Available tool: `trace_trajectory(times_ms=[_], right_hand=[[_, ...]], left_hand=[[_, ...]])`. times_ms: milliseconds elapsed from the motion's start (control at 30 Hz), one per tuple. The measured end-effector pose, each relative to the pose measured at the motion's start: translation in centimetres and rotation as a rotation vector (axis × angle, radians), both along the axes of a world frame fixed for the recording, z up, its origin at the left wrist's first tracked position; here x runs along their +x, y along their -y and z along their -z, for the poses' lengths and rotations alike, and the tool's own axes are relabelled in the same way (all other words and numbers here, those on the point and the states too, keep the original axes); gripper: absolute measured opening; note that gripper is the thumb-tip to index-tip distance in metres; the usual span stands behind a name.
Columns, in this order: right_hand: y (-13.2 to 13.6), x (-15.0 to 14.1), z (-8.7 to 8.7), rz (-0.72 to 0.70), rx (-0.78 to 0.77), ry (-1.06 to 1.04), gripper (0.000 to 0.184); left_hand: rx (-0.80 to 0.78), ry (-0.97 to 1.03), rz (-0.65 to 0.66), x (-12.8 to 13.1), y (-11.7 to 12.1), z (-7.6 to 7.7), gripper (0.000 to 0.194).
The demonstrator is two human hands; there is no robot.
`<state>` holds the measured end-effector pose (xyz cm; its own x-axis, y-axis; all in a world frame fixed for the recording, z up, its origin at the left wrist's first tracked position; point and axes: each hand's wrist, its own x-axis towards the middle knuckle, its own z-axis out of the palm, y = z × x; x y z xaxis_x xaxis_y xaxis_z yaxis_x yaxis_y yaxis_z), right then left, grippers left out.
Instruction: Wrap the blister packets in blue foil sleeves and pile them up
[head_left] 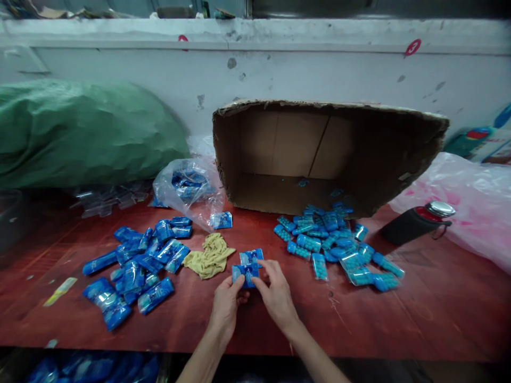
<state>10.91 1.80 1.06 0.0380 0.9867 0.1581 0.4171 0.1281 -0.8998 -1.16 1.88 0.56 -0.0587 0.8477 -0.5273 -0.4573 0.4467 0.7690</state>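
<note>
My left hand [225, 304] pinches the left edge of a small blue printed plastic sleeve [245, 275] between thumb and fingers. On the sleeve's right edge rests the thumb of my right hand [279, 298], its fingers curled behind. A second blue printed sleeve [250, 257] shows just beyond the first; I cannot tell whether it lies on the table or is held too. Left of my hands is a crumpled yellow cloth [211, 256], and further left a heap of blue wrapped packs [138, 260]. To the right lie several clear bottles of blue beads [309, 243].
An open cardboard box [279, 141] lies on its side on the red table [315, 324]. A clear bag of blue sleeves [187, 186] stands left of it. A dark flask [413, 226], a pinkish plastic bag [475, 202] and a large green sack [88, 133] flank the work area.
</note>
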Motion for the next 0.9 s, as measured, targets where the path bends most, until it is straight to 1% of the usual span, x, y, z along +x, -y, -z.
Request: trace_trajectory(times_ms=[33, 67, 100, 133, 200, 300, 500, 767, 833, 900], right_hand=[[-0.4, 0.1, 0.3, 0.008, -0.085, -0.157, 0.028], [-0.7, 0.1, 0.5, 0.0, -0.17, -0.291, 0.025], [-1.1, 0.0, 0.8, -0.025, -0.246, -0.39, 0.017], [-1.3, -0.1, 1.1, -0.055, -0.302, -0.454, 0.012], [-1.5, -0.4, 1.5, -0.085, -0.348, -0.497, 0.019], [-1.2, -1.1, 1.8, -0.061, -0.345, -0.506, 0.019], [-0.4, -1.7, 1.7, -0.015, -0.311, -0.497, 0.019], [0.4, -2.2, 2.0, 0.069, -0.214, -0.423, 0.022], [0.4, -2.2, 1.9, 0.055, -0.222, -0.488, 0.02], [0.2, -2.1, 1.6, 0.005, -0.275, -0.6, 0.018]], left_hand=[[0.01, 0.003, 0.007, -0.1, 0.1, 0.0, 0.024], [0.021, 0.002, 0.015, -0.1, 0.1, 0.0, 0.024], [0.031, -0.002, 0.02, -0.1, 0.2, 0.0, 0.024], [0.039, -0.009, 0.016, -0.1, 0.2, 0.0, 0.024], [0.049, -0.025, -0.012, 0.1, 0.2, 0.0, 0.025], [0.066, -0.028, -0.055, 0.3, 0.2, 0.1, 0.028], [0.077, 0.036, -0.04, 0.8, 0.3, -0.1, 0.027], [0.018, 0.018, -0.067, 0.9, 0.2, -0.4, 0.028], [0.016, 0.012, -0.067, 1.0, 0.2, -0.3, 0.028], [0.029, 0.002, -0.065, 1.1, 0.3, -0.1, 0.028]])
